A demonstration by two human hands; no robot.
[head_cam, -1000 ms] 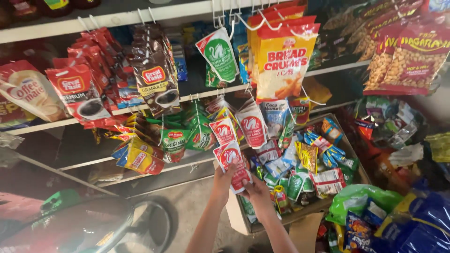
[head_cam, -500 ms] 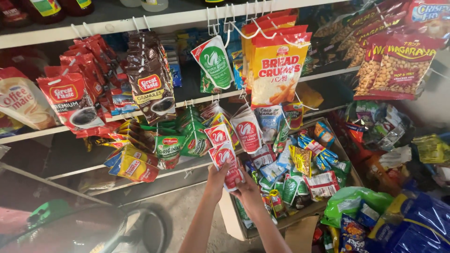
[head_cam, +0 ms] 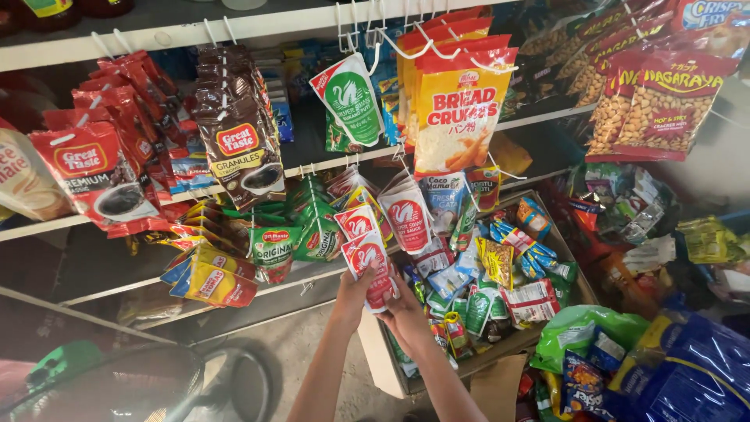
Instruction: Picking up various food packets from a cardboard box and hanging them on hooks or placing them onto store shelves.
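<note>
Both my hands hold one red and white sauce pouch at the lower end of a hanging strip of like pouches. My left hand grips its lower left side. My right hand grips its lower right edge. More red and white pouches hang just above it from hooks under the white shelf rail. Green sauce pouches hang to the left of it.
Red and brown coffee packs hang at the left, yellow breadcrumb bags at top centre, peanut bags at top right. A cardboard box of small sachets stands below the hands. Green and blue bags lie lower right. A fan grille sits lower left.
The view has shifted slightly left and down. My hands keep hold of the same pouch, which stays at nearly the same place on the strip.
</note>
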